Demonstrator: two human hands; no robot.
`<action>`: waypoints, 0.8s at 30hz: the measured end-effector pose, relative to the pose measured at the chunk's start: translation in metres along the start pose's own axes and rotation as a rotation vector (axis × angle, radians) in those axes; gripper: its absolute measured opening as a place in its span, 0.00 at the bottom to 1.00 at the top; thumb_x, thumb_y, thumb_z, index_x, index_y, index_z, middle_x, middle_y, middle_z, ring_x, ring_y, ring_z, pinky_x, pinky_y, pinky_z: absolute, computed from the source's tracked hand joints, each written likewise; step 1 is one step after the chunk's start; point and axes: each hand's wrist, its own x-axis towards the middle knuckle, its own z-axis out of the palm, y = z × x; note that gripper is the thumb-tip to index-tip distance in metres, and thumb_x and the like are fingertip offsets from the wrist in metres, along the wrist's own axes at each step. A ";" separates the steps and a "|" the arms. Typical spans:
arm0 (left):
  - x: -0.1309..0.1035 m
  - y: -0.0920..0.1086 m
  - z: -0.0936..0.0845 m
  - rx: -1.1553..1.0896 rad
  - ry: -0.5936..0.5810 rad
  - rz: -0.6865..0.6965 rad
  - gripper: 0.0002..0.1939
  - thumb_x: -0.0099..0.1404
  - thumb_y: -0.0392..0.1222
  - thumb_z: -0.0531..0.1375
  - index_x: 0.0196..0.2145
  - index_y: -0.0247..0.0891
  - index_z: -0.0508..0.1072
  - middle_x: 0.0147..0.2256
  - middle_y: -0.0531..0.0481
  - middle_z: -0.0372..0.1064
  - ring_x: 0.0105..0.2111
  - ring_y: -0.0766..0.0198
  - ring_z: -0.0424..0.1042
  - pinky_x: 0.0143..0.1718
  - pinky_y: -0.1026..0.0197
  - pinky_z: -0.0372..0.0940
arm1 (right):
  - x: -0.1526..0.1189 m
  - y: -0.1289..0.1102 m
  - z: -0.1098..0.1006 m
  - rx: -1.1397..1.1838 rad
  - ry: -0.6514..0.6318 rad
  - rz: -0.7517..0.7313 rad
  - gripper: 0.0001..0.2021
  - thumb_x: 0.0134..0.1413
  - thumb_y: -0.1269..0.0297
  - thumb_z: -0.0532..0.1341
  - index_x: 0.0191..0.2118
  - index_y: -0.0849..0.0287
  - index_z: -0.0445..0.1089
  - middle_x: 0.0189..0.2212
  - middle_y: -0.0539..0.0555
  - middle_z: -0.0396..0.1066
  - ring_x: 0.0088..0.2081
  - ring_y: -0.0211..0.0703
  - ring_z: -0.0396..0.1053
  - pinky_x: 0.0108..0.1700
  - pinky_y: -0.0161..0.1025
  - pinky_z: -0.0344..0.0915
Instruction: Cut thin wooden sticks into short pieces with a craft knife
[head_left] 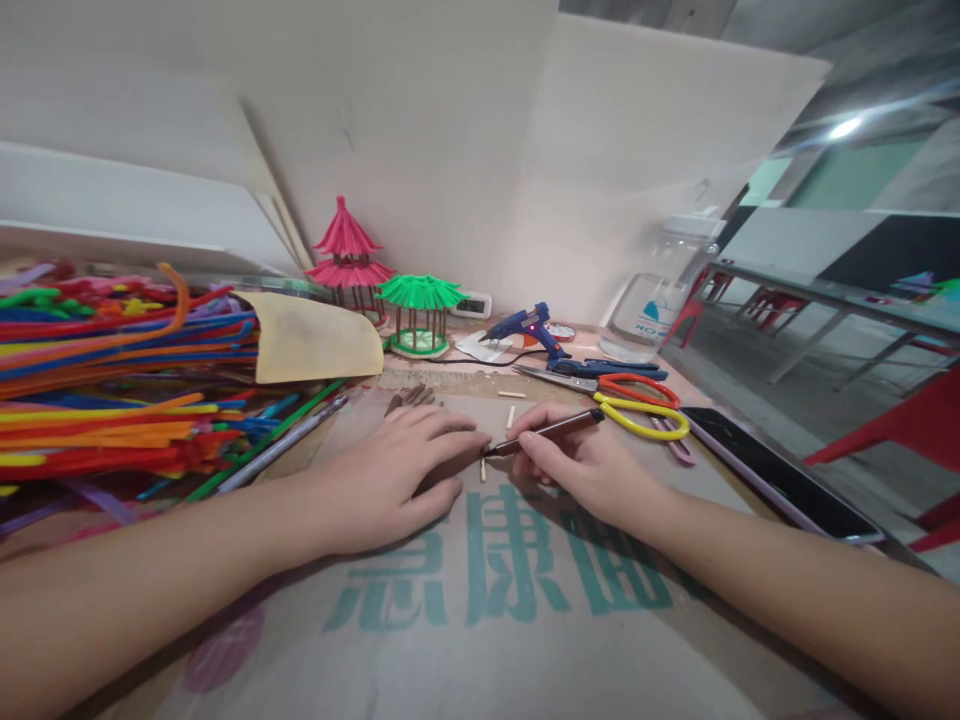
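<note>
My right hand [581,460] grips a brown marker pen [562,430], its tip pointing left. That tip meets a short pale stick [484,470] on the cardboard sheet [480,660] with green printed characters. My left hand [394,475] lies palm down with fingers stretched out, its index fingertip against or just beside the stick's upper end; actual contact is hard to make out. Two more short pale sticks, one upright [511,417] in view and one crosswise [512,394], lie beyond the pen. Several brown pieces [412,397] rest behind my left hand.
Bundles of coloured pipe cleaners [127,350] fill the left side. Behind stand a pink pagoda [345,255], a green pavilion [421,310] and a blue glue gun [525,325]. To the right are scissors [637,405], a phone [780,475] and a clear bottle [641,310].
</note>
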 end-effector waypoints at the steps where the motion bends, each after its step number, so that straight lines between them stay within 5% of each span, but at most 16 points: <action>1: 0.000 0.000 0.000 -0.005 0.004 0.005 0.23 0.72 0.43 0.53 0.63 0.46 0.69 0.61 0.44 0.66 0.60 0.47 0.64 0.62 0.42 0.58 | 0.000 0.000 0.000 0.002 0.001 0.004 0.06 0.62 0.59 0.59 0.37 0.56 0.65 0.21 0.47 0.71 0.23 0.38 0.69 0.28 0.35 0.66; 24: 0.000 0.000 -0.001 0.004 -0.021 -0.006 0.23 0.72 0.43 0.53 0.62 0.47 0.71 0.62 0.45 0.65 0.61 0.47 0.63 0.63 0.39 0.57 | -0.003 -0.005 -0.003 -0.006 -0.054 0.008 0.10 0.61 0.56 0.62 0.36 0.58 0.67 0.23 0.49 0.72 0.26 0.38 0.71 0.30 0.35 0.68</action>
